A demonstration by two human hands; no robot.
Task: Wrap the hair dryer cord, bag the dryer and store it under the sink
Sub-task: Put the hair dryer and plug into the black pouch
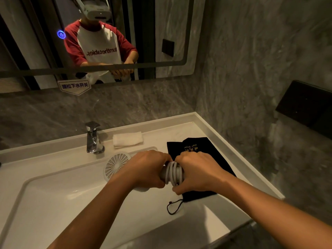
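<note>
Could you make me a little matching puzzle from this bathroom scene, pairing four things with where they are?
Things:
1. hair dryer
2. black drawstring bag
3. folded white towel
4. faucet

Places:
A. flat on the counter, partly under the right hand
B. held over the basin, its cord coiled round the handle
C. upright at the back edge of the basin
D. on the counter, just right of the faucet

Pairs: 1-B, 2-A, 3-D, 4-C

The black bag (199, 159) reads "Hair Dryer"; the mirror sticker (74, 86) reads "提拉下水开关"; the mirrored shirt (100, 49) shows "turnthetables".
</note>
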